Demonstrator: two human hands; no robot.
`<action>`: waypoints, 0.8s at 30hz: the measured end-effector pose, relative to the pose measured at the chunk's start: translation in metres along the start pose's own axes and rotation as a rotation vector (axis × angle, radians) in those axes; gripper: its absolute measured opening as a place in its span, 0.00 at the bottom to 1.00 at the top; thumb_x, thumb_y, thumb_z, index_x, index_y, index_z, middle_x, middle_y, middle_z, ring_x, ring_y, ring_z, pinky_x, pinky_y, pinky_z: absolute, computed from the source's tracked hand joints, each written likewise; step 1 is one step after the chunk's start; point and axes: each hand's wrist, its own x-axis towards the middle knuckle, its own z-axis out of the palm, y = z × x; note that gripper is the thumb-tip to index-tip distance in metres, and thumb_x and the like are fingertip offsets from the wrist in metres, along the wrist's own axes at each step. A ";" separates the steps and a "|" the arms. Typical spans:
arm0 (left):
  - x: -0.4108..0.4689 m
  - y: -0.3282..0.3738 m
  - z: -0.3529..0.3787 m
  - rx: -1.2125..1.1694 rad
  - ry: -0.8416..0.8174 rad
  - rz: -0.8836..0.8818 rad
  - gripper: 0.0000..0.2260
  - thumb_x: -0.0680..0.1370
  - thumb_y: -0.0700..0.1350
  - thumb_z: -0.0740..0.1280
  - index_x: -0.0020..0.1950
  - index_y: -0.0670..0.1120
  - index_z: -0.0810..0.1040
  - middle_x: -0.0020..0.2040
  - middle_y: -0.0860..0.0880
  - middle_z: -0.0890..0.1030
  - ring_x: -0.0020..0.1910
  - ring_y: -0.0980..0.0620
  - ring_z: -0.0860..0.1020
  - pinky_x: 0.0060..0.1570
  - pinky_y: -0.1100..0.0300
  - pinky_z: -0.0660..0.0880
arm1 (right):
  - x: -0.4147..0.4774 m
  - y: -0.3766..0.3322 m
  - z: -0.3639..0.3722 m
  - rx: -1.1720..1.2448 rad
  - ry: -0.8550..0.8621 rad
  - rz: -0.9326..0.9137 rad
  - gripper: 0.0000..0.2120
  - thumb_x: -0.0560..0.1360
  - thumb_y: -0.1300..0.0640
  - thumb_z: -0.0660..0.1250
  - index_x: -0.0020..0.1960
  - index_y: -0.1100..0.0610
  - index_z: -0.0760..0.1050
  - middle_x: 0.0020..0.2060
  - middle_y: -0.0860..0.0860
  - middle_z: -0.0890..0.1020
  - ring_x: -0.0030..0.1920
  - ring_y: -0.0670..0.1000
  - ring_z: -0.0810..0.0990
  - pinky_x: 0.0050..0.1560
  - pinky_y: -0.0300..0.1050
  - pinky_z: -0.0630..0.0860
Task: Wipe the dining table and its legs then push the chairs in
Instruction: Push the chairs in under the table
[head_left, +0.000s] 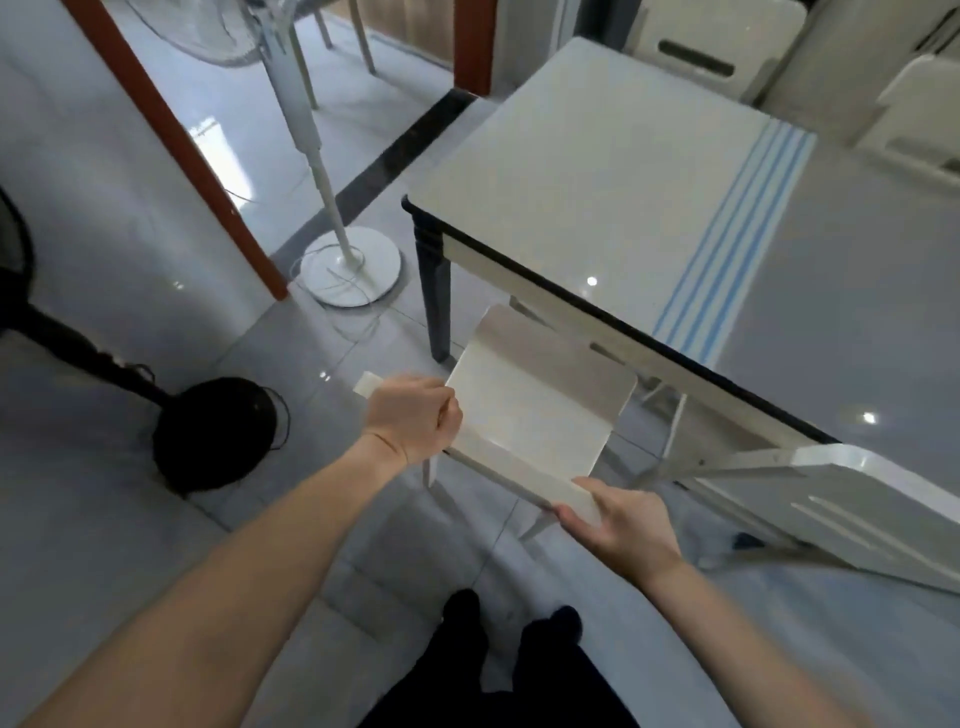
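Fingers (569, 517) of right hand (621, 525) wrap under the near right corner of the white chair (540, 405), thumb on top. Left hand (413, 415) is fisted round its near left corner; a small white scrap (366, 387) sticks out of the fist, can't tell what it is.

Chair's far end sits under the black-rimmed near edge of the glossy white tabletop with blue stripes (613, 171), just right of the dark corner table leg (436, 291). Open grey tiled floor (322, 364) on the left of the chair.

Second white slotted chair (831, 499) is near right at the same tabletop edge, apart from the held one. White pedestal fan base (350, 267) with loose cord stands far left of the table leg. Black round fan base (218, 431) is well left of the left hand. More white chairs (696, 57) on the far side.

Held chair: flat pale panel, thin pale legs below the hands, frame motion-blurred.
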 end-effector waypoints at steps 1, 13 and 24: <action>0.004 0.001 0.000 -0.007 -0.006 -0.004 0.17 0.71 0.50 0.55 0.26 0.45 0.72 0.26 0.50 0.76 0.25 0.46 0.74 0.29 0.62 0.59 | 0.003 0.002 -0.001 0.012 0.007 -0.002 0.27 0.72 0.30 0.51 0.46 0.48 0.79 0.30 0.50 0.83 0.33 0.55 0.83 0.30 0.46 0.75; 0.061 0.029 0.005 0.022 -0.028 -0.047 0.19 0.71 0.49 0.54 0.24 0.47 0.75 0.24 0.51 0.74 0.22 0.48 0.71 0.29 0.63 0.56 | 0.057 0.062 -0.009 0.022 0.072 0.056 0.28 0.79 0.47 0.45 0.38 0.57 0.80 0.24 0.53 0.79 0.27 0.58 0.78 0.27 0.48 0.73; 0.146 0.037 0.027 0.037 -0.112 -0.062 0.23 0.74 0.51 0.47 0.35 0.46 0.79 0.36 0.48 0.78 0.33 0.45 0.71 0.34 0.58 0.64 | 0.131 0.103 -0.024 -0.032 0.154 0.083 0.22 0.77 0.51 0.49 0.27 0.56 0.66 0.21 0.59 0.75 0.23 0.63 0.74 0.26 0.44 0.60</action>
